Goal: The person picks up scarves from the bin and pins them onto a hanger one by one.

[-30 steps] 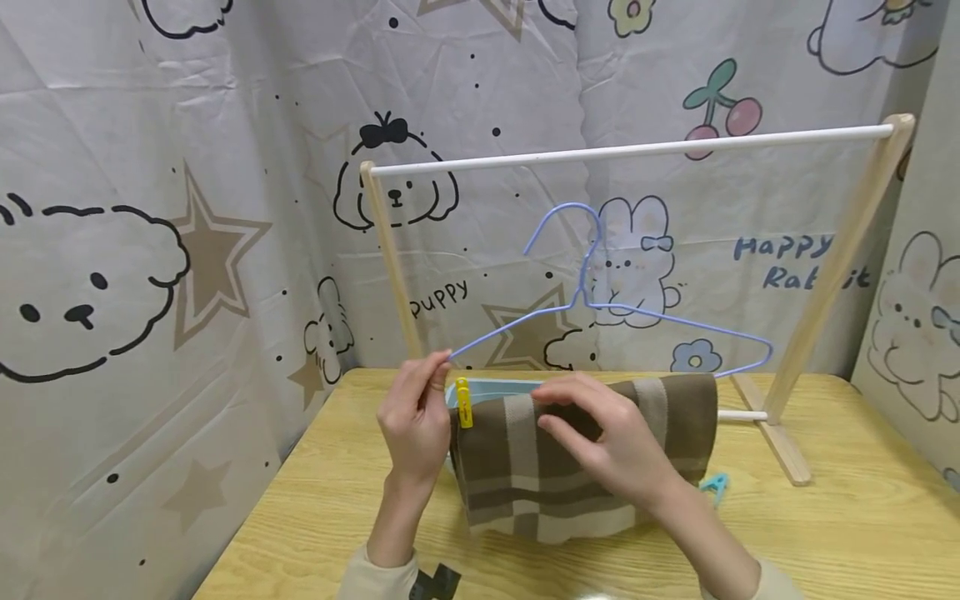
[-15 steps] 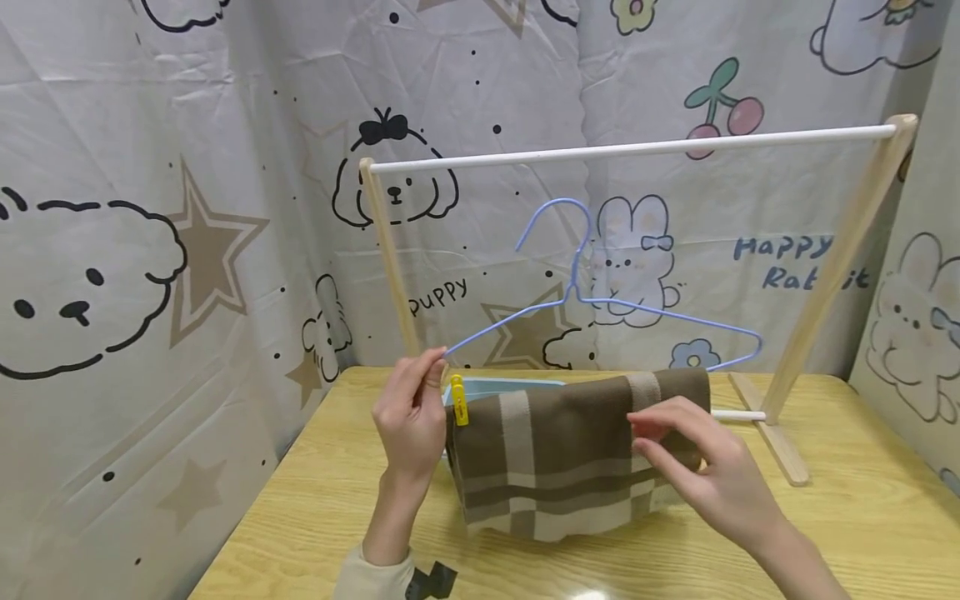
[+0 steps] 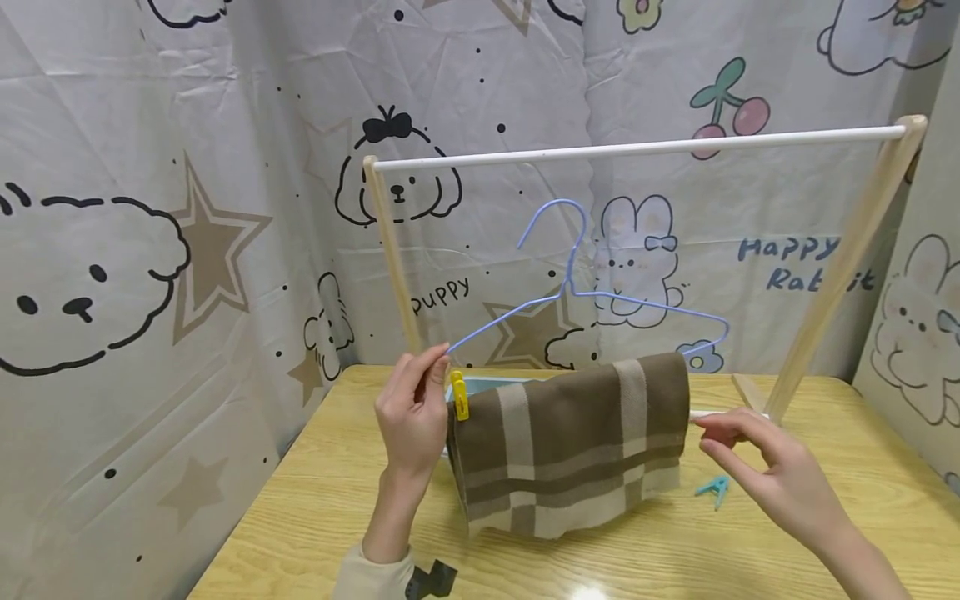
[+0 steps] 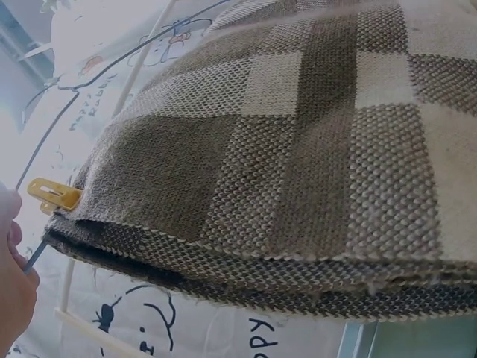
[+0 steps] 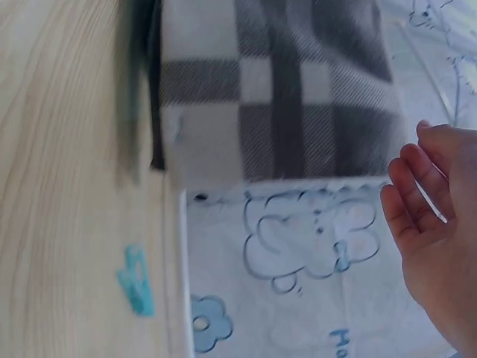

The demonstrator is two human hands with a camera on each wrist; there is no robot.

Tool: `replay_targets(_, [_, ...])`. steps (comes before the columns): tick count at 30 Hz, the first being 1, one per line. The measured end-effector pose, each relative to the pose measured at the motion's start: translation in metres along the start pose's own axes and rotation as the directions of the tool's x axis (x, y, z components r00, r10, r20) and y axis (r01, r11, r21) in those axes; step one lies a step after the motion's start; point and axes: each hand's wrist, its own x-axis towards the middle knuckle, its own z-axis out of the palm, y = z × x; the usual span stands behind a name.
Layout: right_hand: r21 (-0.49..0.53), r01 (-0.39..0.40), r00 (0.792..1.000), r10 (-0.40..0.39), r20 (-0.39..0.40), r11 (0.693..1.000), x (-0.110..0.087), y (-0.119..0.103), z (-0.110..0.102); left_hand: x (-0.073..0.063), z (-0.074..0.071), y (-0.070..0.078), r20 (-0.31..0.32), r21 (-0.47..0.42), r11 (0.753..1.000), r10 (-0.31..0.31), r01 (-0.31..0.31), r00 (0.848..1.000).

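My left hand (image 3: 411, 408) pinches the left end of a blue wire hanger (image 3: 504, 317). Over the hanger's lower bar hangs a folded brown-and-cream plaid scarf (image 3: 570, 442). Close beside my left fingers, a yellow clothespin (image 3: 460, 396) clips the scarf's top left corner; the left wrist view shows the clothespin (image 4: 54, 195) too. My right hand (image 3: 780, 475) is off to the scarf's right, holding nothing, with its fingers loosely bent. On the table near it lies a teal clothespin (image 3: 715, 490), also visible in the right wrist view as a teal clothespin (image 5: 136, 282).
Behind the hanger stands a wooden rack with a white top rail (image 3: 637, 151). A light blue bin (image 3: 487, 384) sits partly hidden behind the scarf on the wooden table (image 3: 315, 500). A printed curtain (image 3: 247, 108) surrounds the table.
My right hand has moved right, from in front of the scarf to past its right edge, uncovering the teal clothespin. The hanger's right end has shifted leftward with the scarf. My left hand keeps its grip.
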Motion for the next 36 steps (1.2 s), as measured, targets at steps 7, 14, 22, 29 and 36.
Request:
replay_targets(7, [-0.039,-0.096,0.992,0.099,0.079,0.995,-0.004,0.029,0.003,-0.002,0.0,-0.001,-0.005,0.017,1.0,-0.009,0.009,1.0])
replay_targets(14, [-0.035,-0.113,0.974,0.117,0.194,0.993,-0.01,0.067,0.01,-0.002,0.0,-0.002,0.0,0.023,1.0,-0.01,0.01,1.0])
replay_targets(22, [0.063,-0.113,0.904,0.076,0.421,0.992,-0.026,0.103,0.018,-0.002,0.0,-0.002,0.004,0.019,1.0,-0.013,0.013,1.0])
replay_targets(29, [0.145,-0.161,0.829,0.054,0.557,0.976,-0.037,0.123,0.015,-0.003,0.002,-0.002,-0.002,0.023,1.0,-0.021,0.021,1.0])
replay_targets(36, [0.114,-0.085,0.79,-0.003,0.613,0.99,-0.048,0.136,0.012,-0.003,0.002,-0.003,-0.006,0.025,0.999,-0.024,0.024,1.0])
